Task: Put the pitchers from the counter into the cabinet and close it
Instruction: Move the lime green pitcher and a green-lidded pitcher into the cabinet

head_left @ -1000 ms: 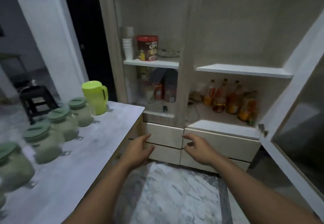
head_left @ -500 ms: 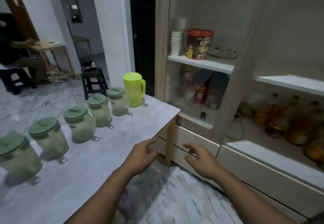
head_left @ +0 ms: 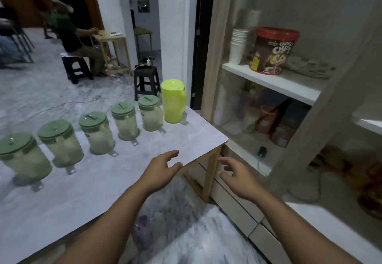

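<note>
**Observer:** Where are the pitchers, and what are your hands doing?

**Operator:** All on the counter (head_left: pixel 115 181), in a row along its far side. Five clear pitchers with green lids: the nearest (head_left: pixel 22 158) at my far left, then the second (head_left: pixel 61 142), third (head_left: pixel 97 132), fourth (head_left: pixel 125 121) and fifth (head_left: pixel 149 112). The yellow pitcher (head_left: pixel 173 100) ends the row, closest to the cabinet (head_left: pixel 339 90). My left hand (head_left: pixel 160 171) hovers over the counter's near edge, fingers spread, holding nothing. My right hand (head_left: pixel 237 178) is open and empty too, off the counter, in front of the cabinet drawers (head_left: pixel 233 203).

**Observer:** Why lined up like that?

**Operator:** I judge it's a staging row. The pitchers stand apart, their handle tabs toward me, so each can be taken without knocking its neighbour.

**Observer:** Room to move?

**Operator:** The near half of the counter is bare, so I can reach across freely. The counter's rounded corner (head_left: pixel 224 139) sits just beside the cabinet front, so the swing across is tight there. On the left, the upper shelf (head_left: pixel 248 73) carries a stack of cups (head_left: pixel 238 44) and a red-lidded tub (head_left: pixel 272 50), and below it are jars behind what looks like glass. A bare white ledge at the lower right looks like the open landing spot, though I see only part of it.
</note>
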